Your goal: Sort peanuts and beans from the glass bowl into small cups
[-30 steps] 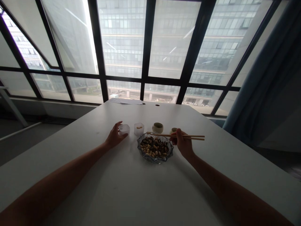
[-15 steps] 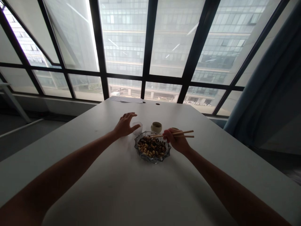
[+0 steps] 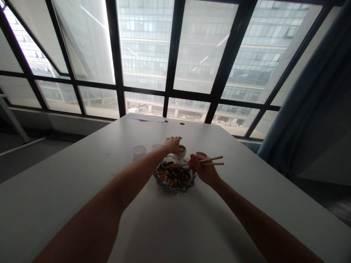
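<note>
My right hand (image 3: pixel 201 168) is closed round a pair of wooden chopsticks (image 3: pixel 212 161), whose tips reach over the glass bowl (image 3: pixel 175 189). Dark and light nuts or seeds (image 3: pixel 171 178) fill that bowl. Behind it, my left hand (image 3: pixel 173 144) is at a small beige cup (image 3: pixel 182 151), thumb at the cup's near left and fingers over its back rim. The fingers are apart; a firm grip on the cup does not show. A second round cup (image 3: pixel 201 154) stands just behind my right hand and is partly covered by it.
Two clear plastic containers, one at the left (image 3: pixel 139 151) and one partly behind my left wrist (image 3: pixel 156 147), stand on the white table (image 3: pixel 109 157). Papers (image 3: pixel 146 117) lie at the far edge, below the windows. A blue curtain (image 3: pixel 296 98) hangs at the right.
My left hand has moved right, from the clear container to the beige cup, uncovering the left container. My right hand still holds the chopsticks over the bowl.
</note>
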{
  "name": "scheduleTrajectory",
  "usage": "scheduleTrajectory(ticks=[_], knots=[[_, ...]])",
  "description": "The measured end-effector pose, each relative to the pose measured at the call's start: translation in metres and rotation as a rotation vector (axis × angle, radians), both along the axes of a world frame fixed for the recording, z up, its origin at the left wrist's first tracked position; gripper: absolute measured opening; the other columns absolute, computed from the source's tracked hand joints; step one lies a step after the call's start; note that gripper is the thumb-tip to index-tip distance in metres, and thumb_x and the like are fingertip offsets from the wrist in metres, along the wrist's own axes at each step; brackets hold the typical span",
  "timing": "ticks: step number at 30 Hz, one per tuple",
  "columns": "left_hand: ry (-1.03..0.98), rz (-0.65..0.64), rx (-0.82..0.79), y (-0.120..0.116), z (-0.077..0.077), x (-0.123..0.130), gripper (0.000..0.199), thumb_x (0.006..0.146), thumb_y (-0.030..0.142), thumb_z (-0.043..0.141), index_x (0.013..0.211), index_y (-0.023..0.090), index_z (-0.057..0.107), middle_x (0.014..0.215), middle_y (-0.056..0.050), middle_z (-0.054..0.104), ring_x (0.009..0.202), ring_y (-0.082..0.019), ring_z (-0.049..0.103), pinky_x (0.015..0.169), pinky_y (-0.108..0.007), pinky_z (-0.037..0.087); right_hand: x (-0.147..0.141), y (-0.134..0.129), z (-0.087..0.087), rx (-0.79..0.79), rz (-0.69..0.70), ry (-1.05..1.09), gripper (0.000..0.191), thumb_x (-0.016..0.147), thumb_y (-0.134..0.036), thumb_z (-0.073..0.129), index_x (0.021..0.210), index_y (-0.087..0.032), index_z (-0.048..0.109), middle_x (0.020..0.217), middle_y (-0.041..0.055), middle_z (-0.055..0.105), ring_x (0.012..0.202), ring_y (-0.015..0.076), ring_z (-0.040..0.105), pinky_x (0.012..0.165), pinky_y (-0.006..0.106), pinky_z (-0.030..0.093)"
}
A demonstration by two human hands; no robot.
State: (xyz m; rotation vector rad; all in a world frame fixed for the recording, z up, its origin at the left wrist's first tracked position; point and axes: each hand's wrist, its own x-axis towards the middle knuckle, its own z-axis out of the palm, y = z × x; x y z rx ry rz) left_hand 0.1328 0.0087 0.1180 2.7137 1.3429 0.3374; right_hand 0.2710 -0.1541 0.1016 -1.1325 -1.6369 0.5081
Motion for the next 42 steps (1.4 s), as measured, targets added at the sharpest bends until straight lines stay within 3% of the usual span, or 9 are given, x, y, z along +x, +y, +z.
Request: scheduleTrajectory(ticks=[7, 11, 15, 21, 25, 29, 33, 42], knots=[[-0.021, 0.025, -0.078, 0.020, -0.012, 0.009, 0.080, 0.083, 0.050, 0.067, 0.150, 0.017, 0.036, 0.142, -0.019, 0.059, 0.129, -0.032, 0.058, 0.102, -0.040, 0.047, 0.013, 0.000, -0.013, -0.009, -0.019, 0.088, 0.054, 0.090, -0.069, 0.055, 0.069, -0.020, 0.065, 0.051, 0.0018, 0.062, 0.040, 0.0132, 0.054, 0.036, 0.024, 0.042], [-0.040, 0.008, -0.098, 0.029, -0.017, 0.010, 0.077, 0.083, 0.042, 0.069, 0.149, 0.019, 0.036, 0.134, -0.015, 0.065, 0.125, -0.027, 0.061, 0.100, -0.035, 0.048, 0.018, 0.000, -0.017, 0.010, -0.055, 0.183, 0.056, 0.088, -0.072, 0.055, 0.069, -0.020, 0.064, 0.051, 0.0020, 0.062, 0.039, 0.0130, 0.054, 0.034, 0.024, 0.041], [-0.054, 0.001, -0.120, 0.031, -0.016, 0.013, 0.076, 0.085, 0.049, 0.066, 0.149, 0.019, 0.038, 0.136, -0.014, 0.064, 0.123, -0.026, 0.063, 0.100, -0.034, 0.049, 0.019, 0.001, -0.015, 0.001, -0.047, 0.197, 0.056, 0.087, -0.072, 0.056, 0.070, -0.020, 0.066, 0.054, 0.0027, 0.064, 0.041, 0.0132, 0.055, 0.036, 0.025, 0.043], [0.126, -0.047, -0.214, 0.024, -0.008, 0.017, 0.088, 0.068, 0.059, 0.077, 0.140, 0.014, 0.052, 0.138, -0.017, 0.062, 0.121, -0.031, 0.062, 0.097, -0.034, 0.051, 0.015, 0.001, -0.017, 0.004, 0.007, 0.067, 0.050, 0.092, -0.066, 0.055, 0.072, -0.021, 0.067, 0.055, 0.0015, 0.062, 0.044, 0.0139, 0.056, 0.040, 0.026, 0.044], [0.139, -0.061, -0.078, 0.015, -0.008, 0.015, 0.075, 0.065, 0.052, 0.083, 0.128, 0.017, 0.061, 0.129, -0.014, 0.067, 0.113, -0.030, 0.065, 0.094, -0.035, 0.053, 0.014, -0.004, -0.016, 0.042, -0.028, 0.032, 0.051, 0.094, -0.066, 0.051, 0.072, -0.022, 0.066, 0.055, 0.0019, 0.063, 0.043, 0.0144, 0.056, 0.040, 0.027, 0.043], [0.029, -0.147, 0.170, 0.004, -0.010, 0.006, 0.079, 0.067, 0.036, 0.084, 0.138, 0.018, 0.052, 0.137, -0.014, 0.059, 0.122, -0.033, 0.057, 0.100, -0.040, 0.049, 0.011, -0.007, -0.013, 0.043, -0.041, -0.024, 0.053, 0.094, -0.067, 0.049, 0.068, -0.023, 0.064, 0.056, 0.0026, 0.062, 0.045, 0.0149, 0.055, 0.042, 0.028, 0.043], [-0.026, -0.224, 0.221, 0.000, -0.011, -0.003, 0.082, 0.069, 0.033, 0.084, 0.141, 0.020, 0.047, 0.141, -0.013, 0.054, 0.126, -0.032, 0.052, 0.103, -0.040, 0.047, 0.009, -0.005, -0.015, 0.034, -0.017, -0.068, 0.054, 0.094, -0.067, 0.049, 0.065, -0.023, 0.062, 0.056, 0.0027, 0.063, 0.045, 0.0151, 0.056, 0.044, 0.030, 0.045], [-0.001, -0.034, 0.047, 0.005, -0.010, -0.007, 0.083, 0.066, 0.055, 0.082, 0.134, 0.014, 0.056, 0.131, -0.014, 0.064, 0.118, -0.030, 0.062, 0.098, -0.035, 0.050, 0.011, -0.009, -0.015, 0.001, -0.088, 0.216, 0.058, 0.085, -0.076, 0.056, 0.068, -0.020, 0.065, 0.051, 0.0016, 0.062, 0.038, 0.0142, 0.055, 0.035, 0.026, 0.042]])
